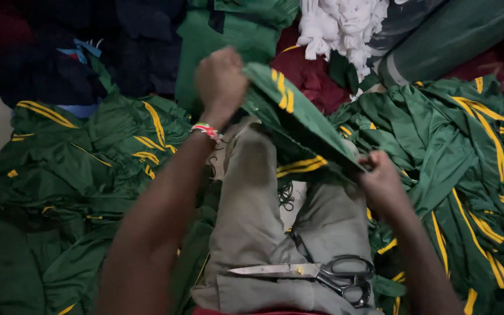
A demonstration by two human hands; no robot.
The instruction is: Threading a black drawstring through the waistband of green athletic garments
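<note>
Green, smooth satin-like garment piece with yellow stripes (298, 125), stretched taut above the lap between both hands. Left hand (221, 81) fisted on its upper end, right hand (380, 178) pinched on its lower corner. Steel scissors with black loop handles (316, 274) lying shut on khaki trousers (252, 221). Crumpled matching green striped garments (88, 169) heaped around; knotted white rag bundle (342, 29) above.

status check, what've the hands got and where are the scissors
Left hand and right hand both gripping a green garment with yellow stripes, stretched between them. Scissors lying on the lap, untouched. Nothing blocking.
</note>
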